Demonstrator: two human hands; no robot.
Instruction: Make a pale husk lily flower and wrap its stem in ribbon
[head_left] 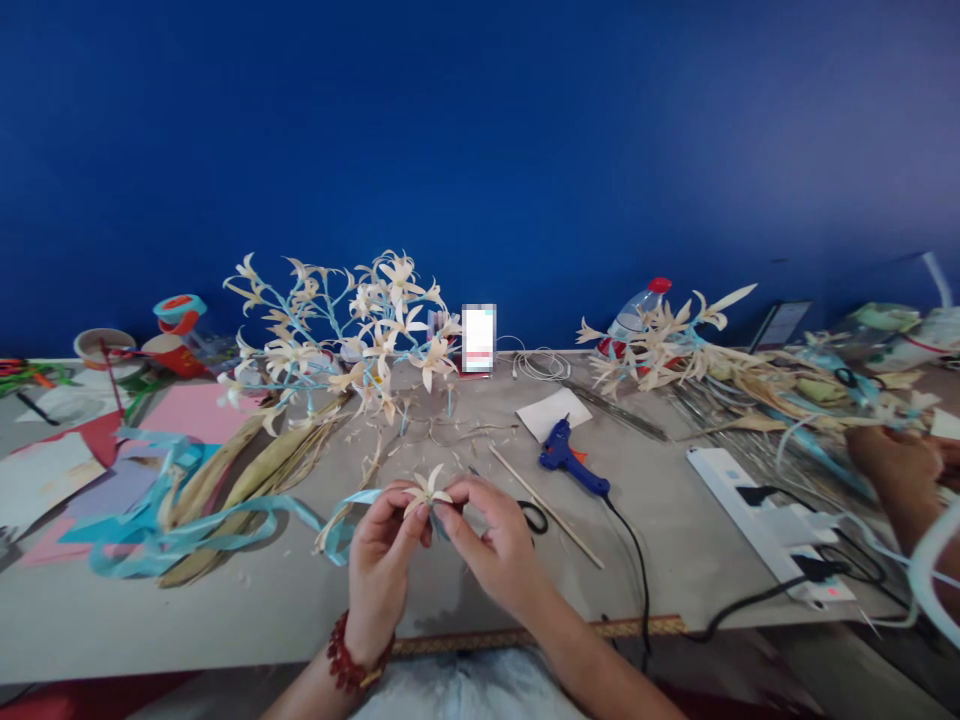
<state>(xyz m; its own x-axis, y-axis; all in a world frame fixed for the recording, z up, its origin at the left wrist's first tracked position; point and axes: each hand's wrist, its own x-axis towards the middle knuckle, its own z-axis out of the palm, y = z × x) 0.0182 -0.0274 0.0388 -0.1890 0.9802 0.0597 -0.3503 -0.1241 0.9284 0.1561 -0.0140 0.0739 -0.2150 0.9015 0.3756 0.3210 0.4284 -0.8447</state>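
My left hand [384,535] and my right hand [491,530] meet low in the middle, fingers pinched around a cream artificial flower [427,490] with narrow pointed petals. Its stem is mostly hidden behind my fingers. A light blue ribbon [277,508] runs from beside my left hand to the left across the table. Dried husk leaves [259,475] lie under and behind it. Partly covered by my right hand is a pair of scissors, whose black handle [534,517] shows. A thin wooden stick [547,508] rests to the right.
A blue glue gun [570,458] lies by white paper [541,412]. Farther right are a white power strip [765,525] with cables and another person's hand [892,465]. Finished flower branches [322,330] stand at the back; a phone [478,338] stands beside them. Coloured paper [187,412] lies left.
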